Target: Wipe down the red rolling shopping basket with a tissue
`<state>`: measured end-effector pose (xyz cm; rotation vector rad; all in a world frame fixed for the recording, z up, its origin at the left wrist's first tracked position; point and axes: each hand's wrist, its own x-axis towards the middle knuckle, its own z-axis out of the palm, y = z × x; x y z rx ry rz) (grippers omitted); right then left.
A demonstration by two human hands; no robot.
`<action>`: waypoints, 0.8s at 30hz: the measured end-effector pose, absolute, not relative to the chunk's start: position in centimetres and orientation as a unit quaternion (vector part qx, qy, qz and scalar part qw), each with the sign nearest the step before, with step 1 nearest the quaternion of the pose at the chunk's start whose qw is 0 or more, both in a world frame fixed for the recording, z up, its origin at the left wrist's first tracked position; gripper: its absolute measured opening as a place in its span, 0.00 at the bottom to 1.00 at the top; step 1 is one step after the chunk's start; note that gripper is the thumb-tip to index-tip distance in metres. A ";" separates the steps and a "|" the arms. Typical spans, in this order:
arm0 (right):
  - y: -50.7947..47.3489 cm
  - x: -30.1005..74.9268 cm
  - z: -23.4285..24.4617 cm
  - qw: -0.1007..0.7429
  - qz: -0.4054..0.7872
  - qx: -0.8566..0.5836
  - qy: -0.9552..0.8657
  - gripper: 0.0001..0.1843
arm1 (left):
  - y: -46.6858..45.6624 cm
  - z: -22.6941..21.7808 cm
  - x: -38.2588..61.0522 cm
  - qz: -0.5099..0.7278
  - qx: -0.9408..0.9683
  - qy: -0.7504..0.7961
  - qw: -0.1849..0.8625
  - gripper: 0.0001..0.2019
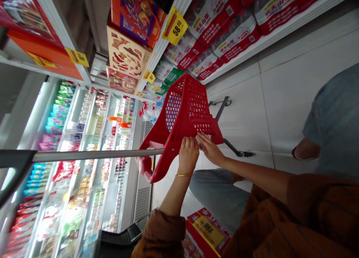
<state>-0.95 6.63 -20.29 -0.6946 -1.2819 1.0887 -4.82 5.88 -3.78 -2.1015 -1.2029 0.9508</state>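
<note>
**Both hands at the rim of a tilted red basket**

Left hand (pixel 187 155), bangle at the wrist, is curling closed over the rim of the red basket (pixel 185 108). Right hand (pixel 209 149), touching it at its 3 o'clock, is lying flat on the mesh wall, fingers together and tips at a small pale scrap; pinching or only pressing, cannot tell. The basket is hanging tilted just above the hands, with its grey handle bar (pixel 98 154) running out toward 9 o'clock. Judgement: the left grip is carrying the load, so a firm left hold and a light right touch look best. Beyond: tiled floor (pixel 280 82), another person (pixel 336 119) at 3 o'clock, water packs (pixel 238 37) at 1 o'clock, chiller (pixel 70 198) at 8 o'clock.
</note>
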 end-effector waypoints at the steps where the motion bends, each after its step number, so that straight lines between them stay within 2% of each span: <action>1: 6.6 -0.8 -20.1 0.616 0.473 -0.300 -0.554 0.25 | 6.1 -4.3 -4.8 0.350 -0.779 -0.446 0.267 0.19; 11: 6.6 -1.4 -22.5 0.633 0.428 -0.277 -0.583 0.28 | 6.6 -5.2 -5.7 0.333 -0.804 -0.423 0.251 0.18; 20: 6.1 -1.2 -28.3 0.570 0.463 -0.331 -0.592 0.28 | 6.6 -5.3 -6.2 0.350 -0.806 -0.406 0.253 0.17; 24: 5.8 -1.3 -28.5 0.555 0.482 -0.364 -0.572 0.28 | 6.7 -5.4 -6.0 0.356 -0.804 -0.401 0.259 0.18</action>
